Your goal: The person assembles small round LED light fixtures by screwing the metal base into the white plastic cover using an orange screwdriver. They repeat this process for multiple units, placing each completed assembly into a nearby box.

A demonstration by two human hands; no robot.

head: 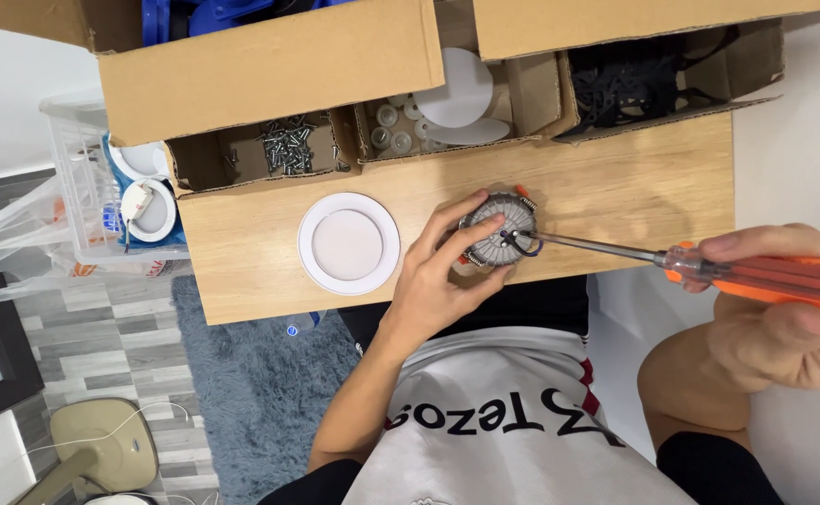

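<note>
Wooden table [616, 187] bearing a round grey lamp housing [499, 230], near the front edge. Left hand [438, 276] with fingers spread and curled around the housing's rim, steadying it. Right hand [789, 309] closed around an orange-handled screwdriver [672, 260], tip resting on the housing. White round cover [348, 243] lying just left. Cardboard box [270, 79] behind, with screws [288, 147] inside.

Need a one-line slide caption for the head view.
Left hand steadies a round lamp back while right hand drives a screwdriver into it.
</note>
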